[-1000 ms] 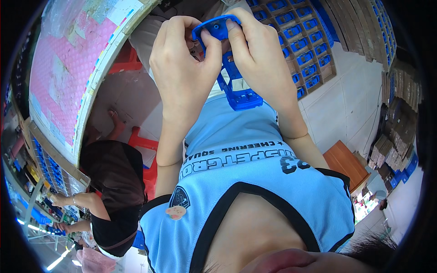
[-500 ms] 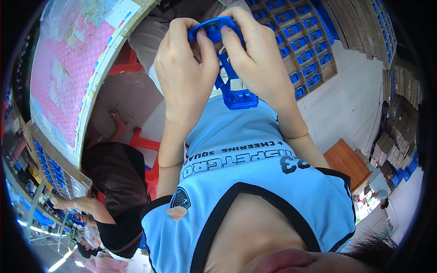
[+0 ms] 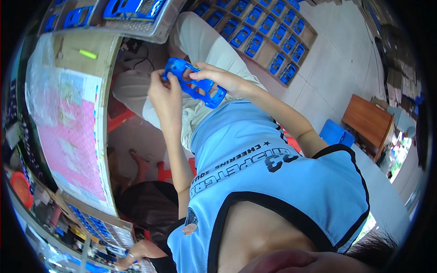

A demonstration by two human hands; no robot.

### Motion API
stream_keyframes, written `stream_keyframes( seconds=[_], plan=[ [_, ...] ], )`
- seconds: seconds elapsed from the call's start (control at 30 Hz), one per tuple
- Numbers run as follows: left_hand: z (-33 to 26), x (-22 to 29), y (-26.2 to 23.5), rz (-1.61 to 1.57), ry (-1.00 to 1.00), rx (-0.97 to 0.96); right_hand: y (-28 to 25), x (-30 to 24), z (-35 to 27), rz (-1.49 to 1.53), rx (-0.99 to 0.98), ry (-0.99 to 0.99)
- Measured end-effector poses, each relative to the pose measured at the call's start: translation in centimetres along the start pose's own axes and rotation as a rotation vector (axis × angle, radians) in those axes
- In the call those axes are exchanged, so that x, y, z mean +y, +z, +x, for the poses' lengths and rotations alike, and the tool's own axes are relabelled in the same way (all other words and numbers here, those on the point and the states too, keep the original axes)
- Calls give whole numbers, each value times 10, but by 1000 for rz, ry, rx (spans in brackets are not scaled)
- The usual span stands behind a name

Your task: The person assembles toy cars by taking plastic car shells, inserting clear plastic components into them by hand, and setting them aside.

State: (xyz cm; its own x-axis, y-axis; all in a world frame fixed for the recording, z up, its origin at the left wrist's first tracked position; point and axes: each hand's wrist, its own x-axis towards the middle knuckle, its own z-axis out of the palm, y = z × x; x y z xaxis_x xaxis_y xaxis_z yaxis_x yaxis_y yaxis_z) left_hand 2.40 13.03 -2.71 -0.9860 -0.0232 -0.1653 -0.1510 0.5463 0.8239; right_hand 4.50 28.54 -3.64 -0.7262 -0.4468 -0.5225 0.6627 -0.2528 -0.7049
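A blue plastic toy car body shell (image 3: 204, 85) with open window gaps is held over my lap, tilted, its long side slanting down to the right. My left hand (image 3: 166, 95) pinches the shell's far left end between thumb and fingers. On the other side, my right hand (image 3: 224, 80) grips the shell near its middle, with the thumb at a window gap. Some fingertips of both hands are hidden by the shell.
A divided cardboard tray (image 3: 263, 69) of blue car shells lies beyond my right arm. At my left stands a worktable (image 3: 75, 132) covered in pink sheeting, with a yellow-green stick (image 3: 88, 54). Another tray (image 3: 170, 25) holds shells at upper left. A co-worker's arm (image 3: 143, 249) shows lower left.
The shell has come down and been turned from upright to slanting; my right hand has shifted from its top end to its side. The view has swung, bringing the upper-left tray into sight.
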Motion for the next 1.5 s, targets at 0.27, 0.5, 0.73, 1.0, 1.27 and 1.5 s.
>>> stream_keyframes(
  seconds=[0.27, 0.5, 0.73, 1.0, 1.27, 1.5],
  plan=[
    [-48, 92, 9, -409, 508, -640, -199, 97, -1, -749, 1103, 91],
    [-108, 182, 10, -1171, 1067, -1154, -329, 171, 3, -839, 1285, 489],
    [-117, 205, 21, -1195, 1132, -1244, -353, 192, 10, -819, 1290, 677],
    [-162, 244, 46, -1596, 1072, -685, -356, 203, 20, -675, 1400, 588],
    [-80, 190, -46, -235, 1272, -1728, -379, 205, -10, -890, 1293, 477],
    [-118, 207, -177, -178, 37, -1562, -395, 247, -53, -897, 1266, 613]
  ],
)
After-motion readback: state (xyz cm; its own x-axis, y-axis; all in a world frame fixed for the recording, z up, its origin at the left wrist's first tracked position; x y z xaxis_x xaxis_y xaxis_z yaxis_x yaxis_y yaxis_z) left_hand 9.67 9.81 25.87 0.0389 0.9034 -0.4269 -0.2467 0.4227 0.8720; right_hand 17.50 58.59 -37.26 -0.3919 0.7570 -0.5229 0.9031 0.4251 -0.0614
